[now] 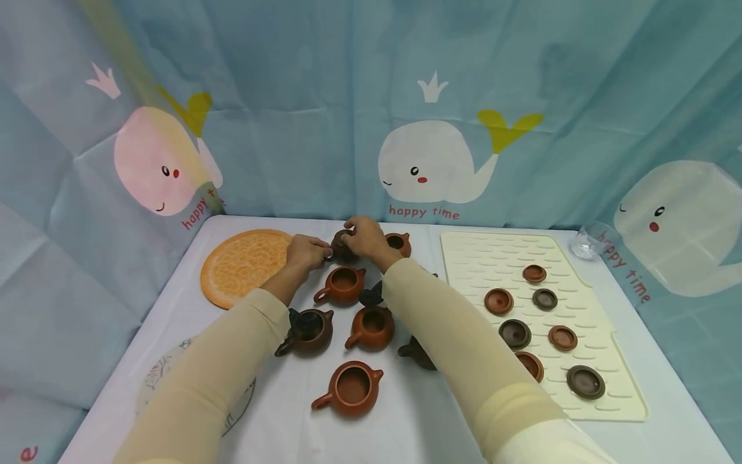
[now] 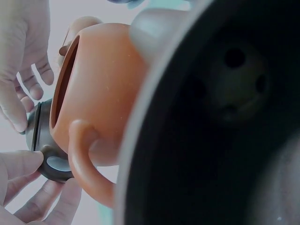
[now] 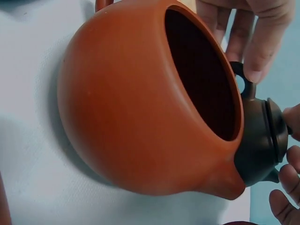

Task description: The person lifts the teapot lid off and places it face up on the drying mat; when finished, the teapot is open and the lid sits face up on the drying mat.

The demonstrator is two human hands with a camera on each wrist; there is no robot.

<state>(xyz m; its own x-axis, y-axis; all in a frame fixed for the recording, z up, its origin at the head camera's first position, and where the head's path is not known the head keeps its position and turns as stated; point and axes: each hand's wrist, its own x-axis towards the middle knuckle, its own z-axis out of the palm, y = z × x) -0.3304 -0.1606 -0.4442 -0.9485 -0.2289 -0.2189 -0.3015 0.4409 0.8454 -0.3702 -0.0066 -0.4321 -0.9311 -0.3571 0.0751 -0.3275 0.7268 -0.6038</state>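
At the back of the table stands a small dark teapot (image 1: pixel 343 248) with its lid (image 3: pixel 280 129) seated on top. My left hand (image 1: pixel 307 251) pinches the pot's loop handle between thumb and fingers. From the other side my right hand (image 1: pixel 366 237) pinches the lid's knob, its other fingers spread beside the pot. An open reddish-brown teapot (image 1: pixel 344 285) stands just in front of the dark one and looms large in the right wrist view. Another red teapot (image 1: pixel 398 243) sits beyond my right wrist.
Several more lidless teapots stand nearer, including a red one (image 1: pixel 352 388) in front. On the right, a cream ridged mat (image 1: pixel 475 258) bears several loose lids. A round pizza-patterned mat (image 1: pixel 243 264) lies at left, a patterned plate (image 1: pixel 237 409) under my left sleeve, a clear cup (image 1: pixel 587 241) far right.
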